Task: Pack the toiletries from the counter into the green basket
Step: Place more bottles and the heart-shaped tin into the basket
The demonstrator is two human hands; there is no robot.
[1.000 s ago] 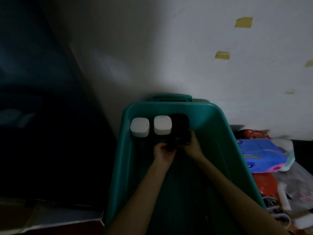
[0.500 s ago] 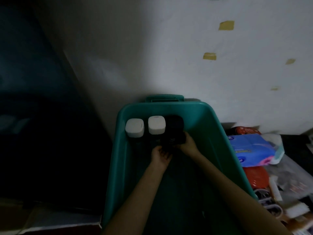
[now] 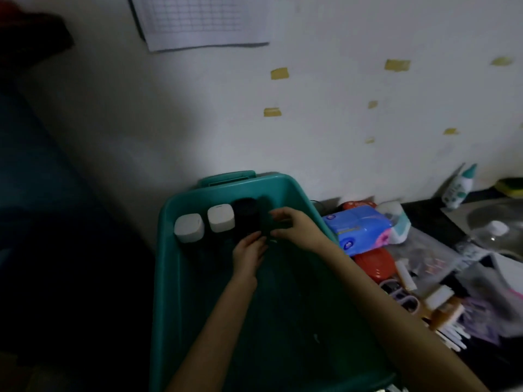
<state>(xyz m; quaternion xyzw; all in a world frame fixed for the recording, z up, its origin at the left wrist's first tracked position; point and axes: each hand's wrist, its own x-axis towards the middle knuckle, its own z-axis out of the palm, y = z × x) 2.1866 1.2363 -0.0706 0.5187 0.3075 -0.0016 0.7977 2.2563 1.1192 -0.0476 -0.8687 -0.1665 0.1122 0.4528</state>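
Head: L hand (image 3: 249, 251), R hand (image 3: 295, 229) at blk bottle (image 3: 245, 219).

We see a dark desk (image 3: 421, 215) running along the wall, crowded at its left end. A blue soft pack (image 3: 356, 226) lies there, just beside the green basket (image 3: 297, 193); we cannot tell whether the basket itself stands on the desk. A red case (image 3: 373, 263) lies in front of the pack and a white-and-teal container (image 3: 396, 222) touches its right end. Nearer us lie a white tube (image 3: 406, 275), purple-handled scissors (image 3: 399, 295) and a bundle of white sticks (image 3: 452, 338). Farther right, a teal-capped bottle (image 3: 460, 188) leans on the wall near a yellow-green sponge (image 3: 510, 188), and a clear lid (image 3: 498, 229) rests in the metal sink (image 3: 464, 212).
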